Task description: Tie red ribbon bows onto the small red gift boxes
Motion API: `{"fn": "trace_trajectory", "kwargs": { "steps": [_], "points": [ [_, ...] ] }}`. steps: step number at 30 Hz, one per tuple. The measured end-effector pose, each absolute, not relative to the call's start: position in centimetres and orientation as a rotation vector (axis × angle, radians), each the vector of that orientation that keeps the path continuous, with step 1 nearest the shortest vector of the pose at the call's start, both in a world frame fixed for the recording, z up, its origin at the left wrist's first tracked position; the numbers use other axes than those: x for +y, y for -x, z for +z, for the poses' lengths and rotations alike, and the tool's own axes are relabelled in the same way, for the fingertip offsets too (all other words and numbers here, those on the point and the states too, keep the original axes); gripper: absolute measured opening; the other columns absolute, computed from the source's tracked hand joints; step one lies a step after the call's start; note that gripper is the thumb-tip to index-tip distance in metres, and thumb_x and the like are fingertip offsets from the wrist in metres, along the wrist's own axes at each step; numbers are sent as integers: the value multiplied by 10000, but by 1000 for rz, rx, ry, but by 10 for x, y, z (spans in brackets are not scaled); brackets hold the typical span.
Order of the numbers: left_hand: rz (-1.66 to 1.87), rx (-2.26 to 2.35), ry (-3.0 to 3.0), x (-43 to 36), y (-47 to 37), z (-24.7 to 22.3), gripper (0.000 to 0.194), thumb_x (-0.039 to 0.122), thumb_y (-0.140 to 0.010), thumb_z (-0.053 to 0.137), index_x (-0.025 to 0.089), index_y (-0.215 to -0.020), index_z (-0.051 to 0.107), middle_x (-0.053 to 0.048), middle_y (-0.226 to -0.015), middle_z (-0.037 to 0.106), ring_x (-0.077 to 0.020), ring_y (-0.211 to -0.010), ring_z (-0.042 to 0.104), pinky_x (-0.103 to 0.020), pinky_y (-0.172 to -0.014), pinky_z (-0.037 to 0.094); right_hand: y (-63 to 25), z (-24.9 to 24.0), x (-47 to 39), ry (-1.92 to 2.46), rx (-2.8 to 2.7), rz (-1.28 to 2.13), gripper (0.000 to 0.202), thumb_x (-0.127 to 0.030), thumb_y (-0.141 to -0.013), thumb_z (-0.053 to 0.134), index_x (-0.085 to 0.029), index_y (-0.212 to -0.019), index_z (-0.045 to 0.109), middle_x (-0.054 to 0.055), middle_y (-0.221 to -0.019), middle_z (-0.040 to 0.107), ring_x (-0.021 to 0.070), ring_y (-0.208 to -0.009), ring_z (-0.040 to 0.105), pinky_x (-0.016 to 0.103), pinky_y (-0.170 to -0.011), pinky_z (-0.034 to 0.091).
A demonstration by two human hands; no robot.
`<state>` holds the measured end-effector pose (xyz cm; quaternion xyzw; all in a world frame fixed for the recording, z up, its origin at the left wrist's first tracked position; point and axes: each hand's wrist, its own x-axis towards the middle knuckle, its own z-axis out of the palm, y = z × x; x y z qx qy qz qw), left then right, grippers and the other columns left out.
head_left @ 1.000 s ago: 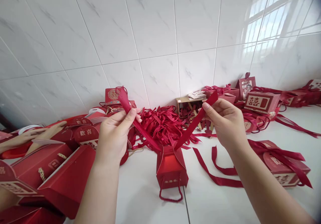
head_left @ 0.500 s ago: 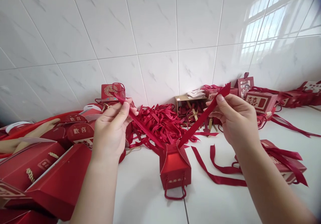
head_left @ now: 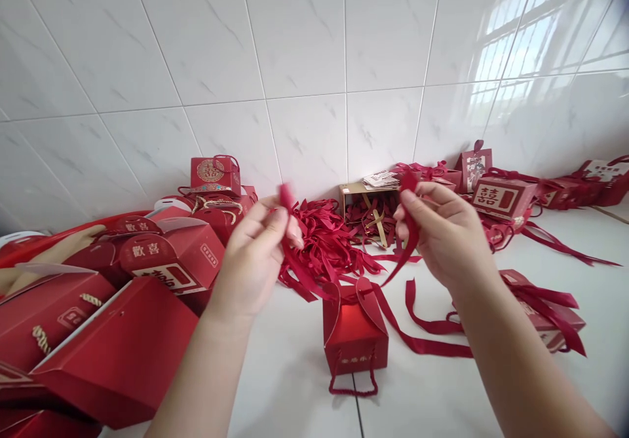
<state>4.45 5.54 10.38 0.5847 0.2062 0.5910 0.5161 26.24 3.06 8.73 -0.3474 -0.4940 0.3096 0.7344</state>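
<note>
A small red gift box (head_left: 354, 340) with curved top flaps and a red cord handle stands upright on the white surface between my arms. My left hand (head_left: 260, 248) pinches one end of a dark red ribbon (head_left: 411, 238), up and to the left of the box. The other end is pinched by my right hand (head_left: 437, 232), above and right of the box. Both ribbon ends hang slack and run down toward the box's top, where the flaps meet. Whether the ribbon is knotted there I cannot tell.
Several larger red boxes (head_left: 122, 353) crowd the left side. Behind the small box lies a heap of red ribbons (head_left: 327, 238) beside an open carton (head_left: 344, 205). Finished-looking red boxes (head_left: 504, 196) line the tiled wall (head_left: 304, 38), and a ribboned box (head_left: 545, 310) sits at right.
My hands have come closer together, and the ribbon has gone from taut to slack. The view has shifted slightly, with the small box now a little further right in it.
</note>
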Motion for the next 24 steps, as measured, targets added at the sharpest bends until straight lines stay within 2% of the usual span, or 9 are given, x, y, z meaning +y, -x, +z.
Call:
{"fn": "trace_trajectory", "kwargs": {
  "steps": [2,4,8,10,12,16,20,24],
  "points": [
    [1250,517,-1528,46,-53,100,128,272,-879,574,241,-1002,556,55,-608,544,-90,-594,516,-198,-604,448,-252,85,29,852,-1183,786,225,-359,-749,705,-193,-847,589,-34,-612,627,55,-381,468,188,-374,384],
    [1092,595,-1649,39,-59,97,185,291,-884,572,246,-1047,495,56,-619,575,-102,-617,541,-213,-625,452,-244,84,25,922,-1302,895,197,-330,-766,675,-170,-877,645,-18,-612,634,58,-391,469,185,-368,371],
    [1047,730,-1742,33,-66,95,270,281,-875,572,238,-1091,416,50,-656,600,-120,-652,578,-234,-643,465,-237,86,17,809,-1537,1048,173,-249,-814,599,-179,-915,720,-15,-643,641,96,-532,574,226,-525,488],
    [1099,740,-1737,35,-66,94,289,282,-866,574,239,-1096,405,53,-661,599,-116,-628,573,-233,-626,464,-236,88,15,709,-1609,1076,161,-229,-813,616,-190,-922,728,-3,-732,671,109,-638,611,241,-621,517],
    [1119,744,-1732,37,-66,93,322,283,-855,586,244,-1117,403,52,-687,607,-112,-628,570,-232,-628,463,-236,88,15,669,-1604,1054,155,-227,-820,631,-199,-939,727,-1,-770,678,111,-686,620,238,-652,524],
    [1091,739,-1684,41,-63,92,385,232,-833,592,246,-1176,417,48,-723,593,-114,-668,564,-234,-648,453,-236,85,21,680,-1601,893,157,-228,-882,573,-202,-929,721,-14,-687,651,99,-638,615,222,-615,525],
    [1146,719,-1508,43,-61,95,367,166,-799,581,205,-1143,460,54,-692,561,-99,-663,540,-215,-647,432,-242,78,27,649,-1830,546,164,-169,-892,559,-195,-928,717,27,-854,691,123,-789,646,239,-720,535],
    [1154,699,-1336,44,-60,100,311,194,-797,609,174,-1085,492,44,-684,547,-102,-675,543,-222,-659,442,-246,71,30,649,-1950,138,268,-89,-904,494,-198,-1029,705,59,-972,686,142,-877,651,251,-765,541]
  ]
}}
